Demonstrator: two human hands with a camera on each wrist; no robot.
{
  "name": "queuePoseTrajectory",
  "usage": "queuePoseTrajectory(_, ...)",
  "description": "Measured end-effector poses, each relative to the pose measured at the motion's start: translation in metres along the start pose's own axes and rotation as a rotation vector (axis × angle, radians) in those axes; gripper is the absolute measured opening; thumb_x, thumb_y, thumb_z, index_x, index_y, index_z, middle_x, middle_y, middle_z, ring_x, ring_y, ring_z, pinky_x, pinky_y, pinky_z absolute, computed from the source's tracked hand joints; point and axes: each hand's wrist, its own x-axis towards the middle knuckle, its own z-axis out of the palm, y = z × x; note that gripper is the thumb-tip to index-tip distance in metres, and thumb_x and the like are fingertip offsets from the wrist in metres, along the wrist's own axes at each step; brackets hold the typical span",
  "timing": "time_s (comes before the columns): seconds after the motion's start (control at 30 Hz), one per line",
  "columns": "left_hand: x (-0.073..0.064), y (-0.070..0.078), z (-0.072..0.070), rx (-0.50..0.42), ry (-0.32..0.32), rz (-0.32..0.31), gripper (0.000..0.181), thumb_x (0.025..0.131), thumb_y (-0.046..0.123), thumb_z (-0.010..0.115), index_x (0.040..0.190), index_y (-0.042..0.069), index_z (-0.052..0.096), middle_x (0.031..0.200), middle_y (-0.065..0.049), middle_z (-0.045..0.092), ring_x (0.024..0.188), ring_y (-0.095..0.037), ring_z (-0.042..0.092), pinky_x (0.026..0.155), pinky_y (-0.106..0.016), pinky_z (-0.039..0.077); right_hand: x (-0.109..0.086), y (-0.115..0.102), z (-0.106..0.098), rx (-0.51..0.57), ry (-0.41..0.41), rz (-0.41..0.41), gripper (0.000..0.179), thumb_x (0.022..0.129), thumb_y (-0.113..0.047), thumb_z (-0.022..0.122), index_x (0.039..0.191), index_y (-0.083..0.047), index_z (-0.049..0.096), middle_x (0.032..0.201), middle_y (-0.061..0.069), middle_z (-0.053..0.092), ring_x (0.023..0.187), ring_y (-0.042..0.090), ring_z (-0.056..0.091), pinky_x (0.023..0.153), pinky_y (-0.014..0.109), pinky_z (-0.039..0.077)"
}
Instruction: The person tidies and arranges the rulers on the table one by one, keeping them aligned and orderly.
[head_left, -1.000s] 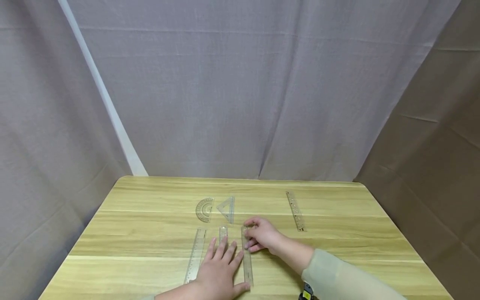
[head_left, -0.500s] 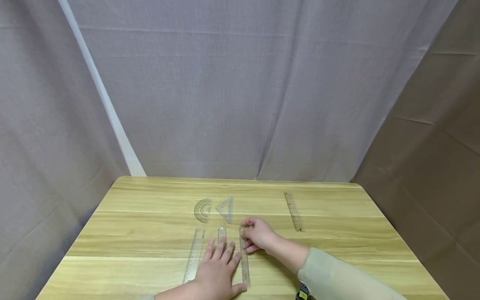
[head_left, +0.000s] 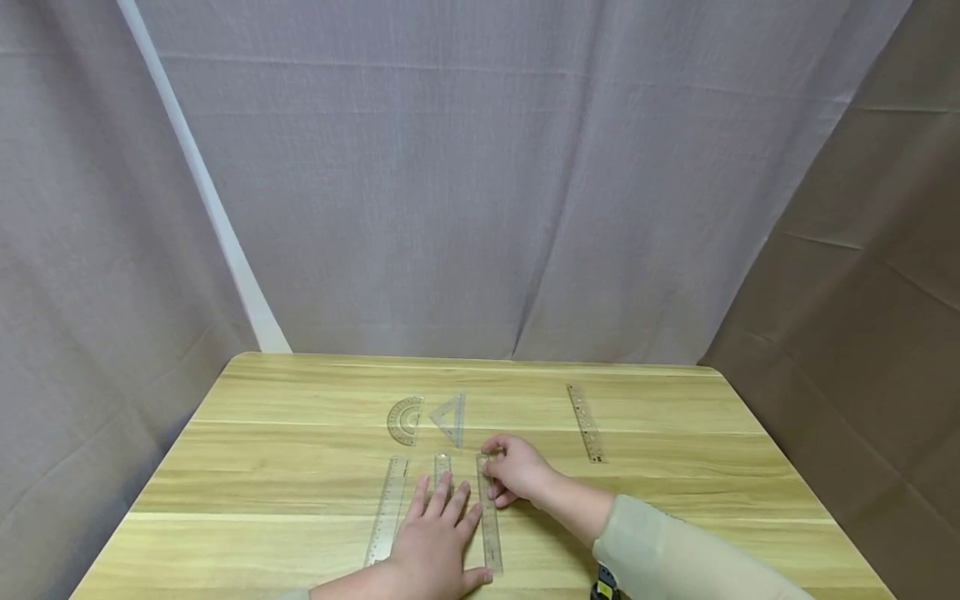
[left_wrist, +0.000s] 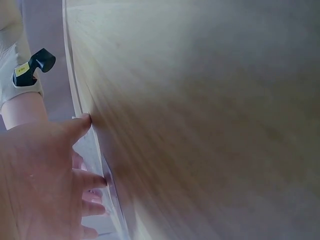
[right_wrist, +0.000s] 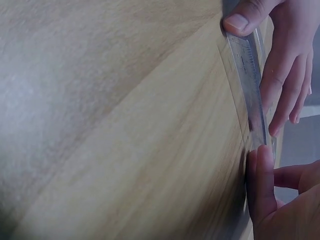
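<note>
A clear right-hand ruler [head_left: 490,533] lies lengthwise on the wooden table. Its far part is between the curled fingers and thumb of my right hand [head_left: 521,471]. My left hand [head_left: 435,546] is spread palm down, its thumb tip at the near end of that ruler and a fingertip by its left edge. Under the left fingers lies a middle ruler [head_left: 443,461], mostly hidden. Another clear ruler [head_left: 387,508] lies left of this hand, partly covered by it. In the right wrist view, the left thumb [right_wrist: 242,22] rests on the graduated ruler [right_wrist: 247,75].
Farther back lie a clear protractor [head_left: 403,421] and a set square [head_left: 452,418]. A ruler with cut-out holes [head_left: 587,425] is at the back right. Grey curtains [head_left: 420,183] stand behind the table [head_left: 247,467] and at both sides.
The head view has shifted slightly, so everything sits a little farther left. Both hands keep nearly the same places at the right-hand ruler.
</note>
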Motion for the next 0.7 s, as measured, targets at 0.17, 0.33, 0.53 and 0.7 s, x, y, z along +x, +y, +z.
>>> queuePoseTrajectory(0.17,0.0005,0.0008,0.0002,0.002,-0.004,0.0,0.083,0.086,0.079,0.04,0.149,0.026,0.046,0.16,-0.005,0.032,0.149,-0.034,0.019,0.117,-0.059,0.017,0.0004,0.0015,-0.0015,-0.025,0.009,0.005,0.034,0.093,0.002,0.061,0.126,0.003,0.055,0.078,0.015,0.063,0.05,0.013,0.061,0.046,0.029,0.056)
queuePoseTrajectory(0.33,0.0002,0.0022,-0.0002,0.012,-0.005,-0.014,0.083,0.086,0.079,0.041,0.149,0.025,0.046,0.159,-0.004,0.033,0.149,-0.034,0.02,0.118,-0.059,0.016,0.002,0.0031,-0.0032,-0.047,0.012,0.008,0.034,0.092,0.0,0.063,0.125,0.002,0.056,0.077,0.014,0.063,0.05,0.014,0.063,0.046,0.029,0.056)
queuePoseTrajectory(0.53,0.0004,0.002,-0.0005,0.008,-0.014,-0.015,0.084,0.087,0.079,0.04,0.15,0.025,0.045,0.159,-0.004,0.033,0.149,-0.034,0.02,0.119,-0.058,0.014,0.0035,0.0038,-0.0039,-0.12,0.021,-0.003,0.033,0.091,-0.002,0.064,0.123,0.0,0.058,0.067,0.013,0.062,0.046,0.014,0.059,0.043,0.029,0.054)
queuePoseTrajectory(0.7,0.0007,0.0015,-0.0002,-0.001,-0.024,-0.001,0.084,0.088,0.078,0.039,0.152,0.024,0.042,0.16,-0.004,0.031,0.149,-0.033,0.019,0.118,-0.059,0.014,0.0045,0.0036,-0.0056,-0.161,0.016,-0.011,0.032,0.09,-0.003,0.065,0.122,-0.001,0.058,0.064,0.012,0.063,0.044,0.013,0.058,0.042,0.028,0.053)
